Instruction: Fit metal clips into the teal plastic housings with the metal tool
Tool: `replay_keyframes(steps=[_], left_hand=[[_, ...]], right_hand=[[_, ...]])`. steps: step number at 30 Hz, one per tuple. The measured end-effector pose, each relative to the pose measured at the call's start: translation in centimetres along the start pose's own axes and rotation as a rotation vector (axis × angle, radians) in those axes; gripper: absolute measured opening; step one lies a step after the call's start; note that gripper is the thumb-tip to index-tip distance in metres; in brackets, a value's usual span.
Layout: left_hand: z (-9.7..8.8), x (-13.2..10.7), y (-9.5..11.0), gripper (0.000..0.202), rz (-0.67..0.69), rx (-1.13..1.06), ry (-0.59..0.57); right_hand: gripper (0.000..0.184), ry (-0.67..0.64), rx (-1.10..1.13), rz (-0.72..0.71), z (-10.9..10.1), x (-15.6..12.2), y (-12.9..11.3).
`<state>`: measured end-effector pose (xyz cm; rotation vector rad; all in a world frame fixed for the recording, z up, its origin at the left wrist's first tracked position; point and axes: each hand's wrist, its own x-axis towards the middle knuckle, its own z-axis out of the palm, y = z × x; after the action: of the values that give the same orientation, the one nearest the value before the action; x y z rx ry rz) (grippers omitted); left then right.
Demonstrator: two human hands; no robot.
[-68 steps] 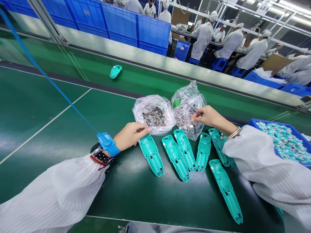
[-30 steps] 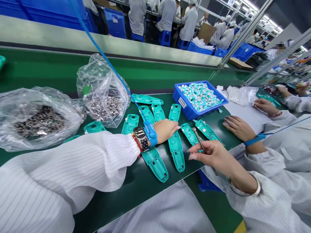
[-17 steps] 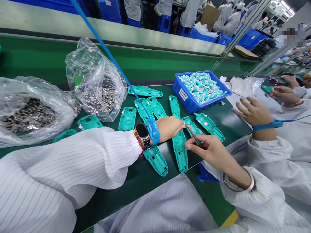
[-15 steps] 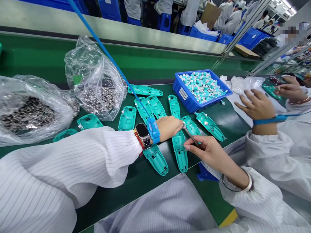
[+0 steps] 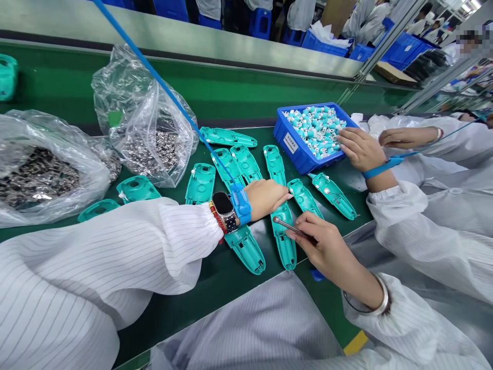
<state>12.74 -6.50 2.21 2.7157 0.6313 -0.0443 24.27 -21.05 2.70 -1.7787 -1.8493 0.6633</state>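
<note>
My left hand (image 5: pixel 266 198), with a blue wrist strap and a watch, reaches over a teal plastic shell (image 5: pixel 285 244) that lies lengthwise on the table. Its fingers are closed together above the shell's middle; what they pinch, if anything, is hidden. My right hand (image 5: pixel 325 245) grips a slim metal rod-like tool (image 5: pixel 290 227) between thumb and fingers. The tool's rounded tip is over the same shell, just below my left fingertips. Another teal shell (image 5: pixel 246 249) lies under my left wrist, and a further shell (image 5: pixel 304 198) is just right of my left fingers.
A blue bin (image 5: pixel 304 162) of small teal-and-white parts stands at the back. A co-worker's hand (image 5: pixel 362 149) is at its right edge. Clear bags of metal parts (image 5: pixel 154 154) sit at the left. A wired shell (image 5: pixel 334 196) lies at right. A blue cord (image 5: pixel 165 85) runs to my left wrist.
The metal tool's tip has moved down and left, away from my left fingertips. The co-worker's hand has moved left to the blue bin. The view has shifted slightly.
</note>
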Motion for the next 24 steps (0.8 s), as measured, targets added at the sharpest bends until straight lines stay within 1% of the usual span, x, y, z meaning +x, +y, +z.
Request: replay_keyframes(steps=[2,4,7,10,14,17,20,22,24], left_hand=[[-0.01,-0.01,-0.01,0.049,0.001,0.009,0.001],[-0.05,-0.01,0.0,0.049,0.002,0.009,-0.004],[-0.1,0.03,0.05,0.049,-0.006,0.018,-0.011],[-0.08,0.08,0.1,0.049,-0.011,0.028,-0.008],[-0.12,0.12,0.16,0.05,-0.019,0.028,-0.013],[-0.18,0.11,0.22,0.05,-0.022,0.025,-0.015],[-0.19,0.09,0.27,0.049,-0.019,0.015,-0.011],[-0.19,0.09,0.28,0.049,-0.022,0.015,-0.012],[-0.19,0.09,0.27,0.049,-0.025,0.016,-0.011]], right_hand=[[0.022,0.027,-0.077,-0.046,0.21,-0.3,-0.1],[0.019,0.03,-0.177,-0.06,0.27,-0.52,-0.29],[0.021,0.007,-0.282,-0.062,0.11,-0.58,-0.57],[0.022,-0.018,-0.286,-0.058,-0.1,-0.42,-0.62],[0.025,0.003,-0.296,-0.085,-0.13,-0.39,-0.56],[0.025,0.011,-0.389,-0.122,0.04,-0.64,-0.71],[0.027,0.044,-0.524,-0.19,0.29,-0.89,-0.78],[0.027,0.055,-0.515,-0.197,0.39,-0.92,-0.58],[0.027,0.036,-0.382,-0.155,0.33,-0.84,-0.17]])
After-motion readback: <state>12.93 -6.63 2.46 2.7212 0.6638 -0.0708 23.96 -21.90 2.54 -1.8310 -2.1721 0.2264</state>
